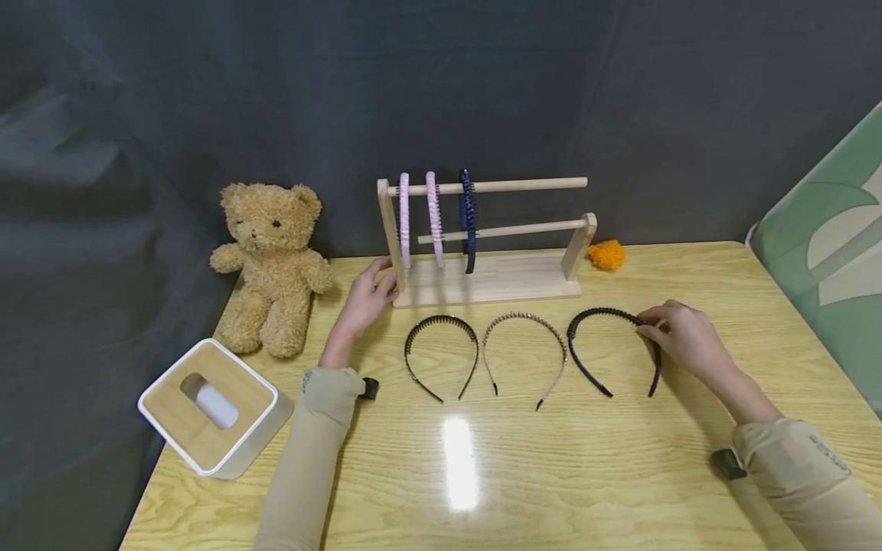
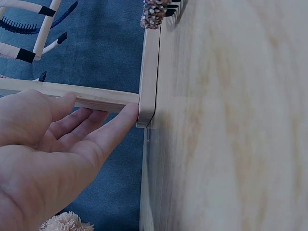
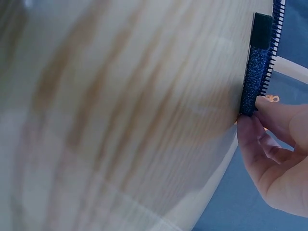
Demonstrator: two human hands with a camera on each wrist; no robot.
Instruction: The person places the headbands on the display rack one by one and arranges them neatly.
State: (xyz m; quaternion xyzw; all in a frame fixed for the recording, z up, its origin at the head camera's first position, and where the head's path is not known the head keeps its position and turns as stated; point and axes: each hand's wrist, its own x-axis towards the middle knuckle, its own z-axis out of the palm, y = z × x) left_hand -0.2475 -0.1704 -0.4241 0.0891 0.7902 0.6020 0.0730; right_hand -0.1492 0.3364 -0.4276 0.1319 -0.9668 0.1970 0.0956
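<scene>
At the back of the table stands a wooden headband rack [image 1: 482, 285]. My left hand [image 1: 368, 295] holds its left post at the base; in the left wrist view the thumb lies against the post [image 2: 108, 96] and a fingertip touches the base corner. My right hand [image 1: 682, 337] pinches the right side of a dark blue headband [image 1: 586, 369] between thumb and fingers. The right wrist view shows this toothed headband [image 3: 257, 67] by the fingertips. Left of it lie a pinkish beaded headband [image 1: 525, 315] and a black toothed headband [image 1: 441, 318].
Two pink headbands [image 1: 404, 222] and a dark blue headband [image 1: 469, 214] hang from the rack's upper bar. A teddy bear [image 1: 272, 268] sits at the left, behind a wood-topped white box [image 1: 255, 390]. An orange fluffy ball [image 1: 606, 255] lies right of the rack.
</scene>
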